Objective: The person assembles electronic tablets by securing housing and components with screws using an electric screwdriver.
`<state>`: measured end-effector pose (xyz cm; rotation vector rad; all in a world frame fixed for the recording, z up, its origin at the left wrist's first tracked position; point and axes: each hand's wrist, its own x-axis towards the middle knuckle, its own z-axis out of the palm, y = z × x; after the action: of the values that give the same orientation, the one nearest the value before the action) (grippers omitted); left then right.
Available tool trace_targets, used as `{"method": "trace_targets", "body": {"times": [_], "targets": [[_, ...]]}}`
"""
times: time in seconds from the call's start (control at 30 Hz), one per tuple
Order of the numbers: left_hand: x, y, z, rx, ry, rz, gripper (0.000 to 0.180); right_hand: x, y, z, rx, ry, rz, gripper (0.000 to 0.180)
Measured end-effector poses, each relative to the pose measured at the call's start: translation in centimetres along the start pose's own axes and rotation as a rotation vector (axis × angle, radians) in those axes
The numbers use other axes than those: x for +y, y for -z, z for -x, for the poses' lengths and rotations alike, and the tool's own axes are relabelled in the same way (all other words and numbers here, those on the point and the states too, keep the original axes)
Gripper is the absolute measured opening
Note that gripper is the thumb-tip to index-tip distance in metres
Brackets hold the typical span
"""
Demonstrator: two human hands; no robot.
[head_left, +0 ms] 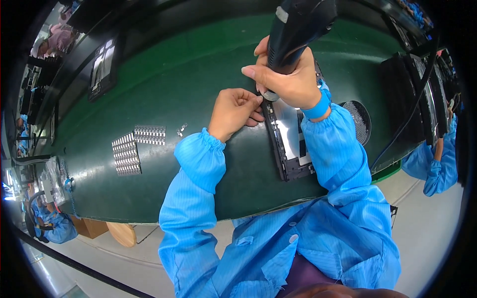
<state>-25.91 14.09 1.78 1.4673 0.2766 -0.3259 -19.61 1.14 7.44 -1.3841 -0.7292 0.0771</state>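
Observation:
My right hand [293, 82] is wrapped round a black electric screwdriver [303, 30], tilted with its lower end down at the far left corner of a flat device. The device [287, 131] has a black frame and silver inner plates, and lies partly under my right forearm. Beside that same corner is my left hand [237, 111], thumb and forefinger pinched together close to the screwdriver's tip. Whatever is between those fingertips is too small to make out. The exact contact point of the tip is hidden.
Two sheets of small black-and-white parts [150, 134] [126, 155] lie left on the green table [198, 184], near a few loose pieces [182, 130]. A round dish [358, 121] stands right of my forearm. Black panels [405, 94] with a cable are at the right edge, another panel [103, 67] far left.

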Motion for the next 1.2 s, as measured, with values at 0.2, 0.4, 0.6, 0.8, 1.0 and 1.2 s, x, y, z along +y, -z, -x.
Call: {"method": "trace_targets", "body": {"times": [0.2,0.4,0.6,0.8,1.0,1.2], "targets": [[-0.4,0.1,0.0,0.014,-0.02,-0.01,0.014,-0.2,-0.5,0.8,-0.021,-0.044,-0.009,0.029],[-0.3,0.2,-0.3,0.019,-0.022,-0.017,0.016,-0.1,-0.5,0.7,0.049,0.046,0.04,0.025],[0.8,-1.3,0.4,0.039,-0.015,-0.157,0.024,-0.6,4.4,-1.1,-0.106,0.851,-0.276,0.032],[0.5,-1.0,1.3,0.11,-0.033,-0.184,0.027,-5.2,8.9,5.9,0.087,0.183,0.192,0.033],[-1.7,-5.6,6.2,0.192,-0.958,-0.975,0.013,-6.5,14.5,10.7,-0.05,-0.195,-0.151,0.042],[-3.6,-8.4,8.5,-0.171,-1.129,-1.149,0.031,-5.7,15.8,11.5,-0.458,-0.007,-0.337,0.049]]}}
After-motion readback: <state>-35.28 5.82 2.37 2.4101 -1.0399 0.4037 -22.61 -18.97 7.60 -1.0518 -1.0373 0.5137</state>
